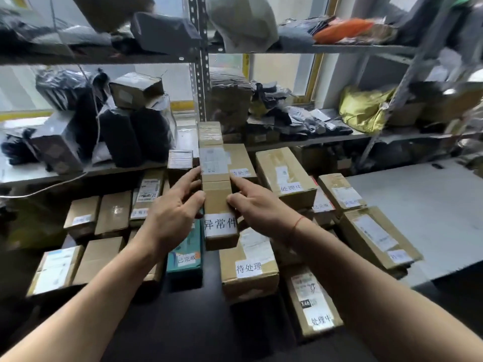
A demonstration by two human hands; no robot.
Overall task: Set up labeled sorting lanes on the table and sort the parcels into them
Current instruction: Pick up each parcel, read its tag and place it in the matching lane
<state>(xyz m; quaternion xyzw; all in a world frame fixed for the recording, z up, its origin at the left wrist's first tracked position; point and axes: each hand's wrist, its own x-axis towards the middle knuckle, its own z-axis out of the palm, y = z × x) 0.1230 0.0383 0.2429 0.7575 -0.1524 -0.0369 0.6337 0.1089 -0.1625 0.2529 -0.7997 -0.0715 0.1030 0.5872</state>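
Hands flank 1 long narrow carton point(219, 202) with a white label reading 异常件. Left hand point(171, 214) presses its thumb and fingers on the carton's left side; right hand point(257, 207) grips the right side, fingers along the edge. Other labeled parcels point(248, 267) lie around it on the dark table point(198, 322).

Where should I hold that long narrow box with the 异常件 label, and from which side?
By its two long side faces near the middle, one hand from each side, as the left hand and right hand do. The long narrow box is slim across, and boxes crowd its ends.
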